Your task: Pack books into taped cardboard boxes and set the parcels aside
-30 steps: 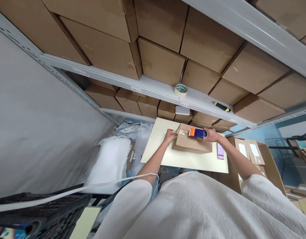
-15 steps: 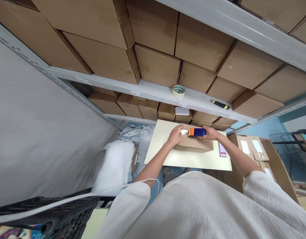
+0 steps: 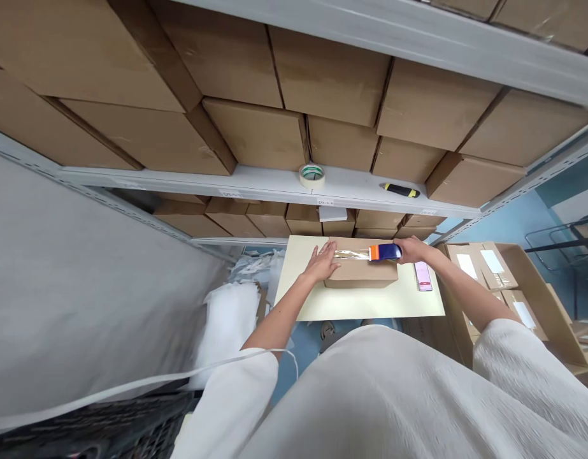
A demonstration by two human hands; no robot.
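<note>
Dispenser (image 3: 386,252) has slid toward the right end of the box (image 3: 363,269) on the counter (image 3: 365,309), gripped by the right hand (image 3: 410,249); left hand (image 3: 324,262) lies spread on the left end; slack pressure there could let the tape (image 3: 352,254) lift or wrinkle

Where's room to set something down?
Table: strip between box and near edge; left end, beyond left hand. Shelf: between tape roll and yellow-black tool. Crowded: right of the box, with phone and right hand; box top, under dispenser and tape.
</note>
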